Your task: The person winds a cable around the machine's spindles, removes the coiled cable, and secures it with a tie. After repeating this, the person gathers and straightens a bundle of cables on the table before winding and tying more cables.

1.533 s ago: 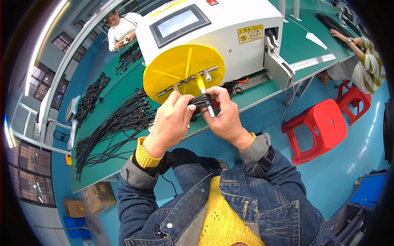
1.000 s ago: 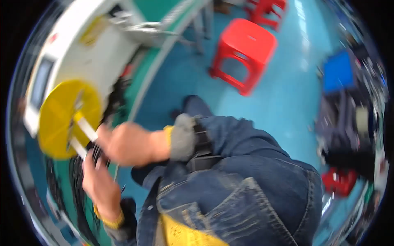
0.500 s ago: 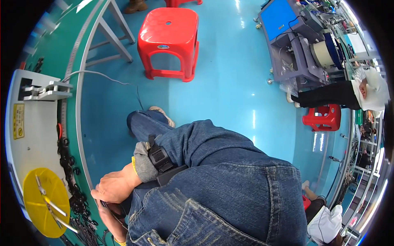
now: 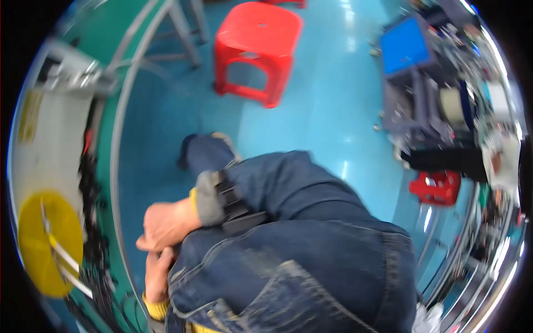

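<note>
My right hand, with a grey cuff and a black strapped device at the wrist, is closed, its fingers curled down at the table's edge. Just below it is my left hand, coming up from a yellow cuff, with thumb and fingers closed. The two hands meet or nearly meet. Whatever lies between their fingers is hidden. To their left, black cables lie bunched along the green table.
A yellow disc with white-ended rods stands by a pale machine on the table. Ahead is a red stool. At right are a grey cart with a blue screen, another red stool and a person in dark trousers.
The view has shifted and blurred. Both hands have drawn in from the table's edge toward my lap. A dark item glimpsed between them earlier no longer shows.
</note>
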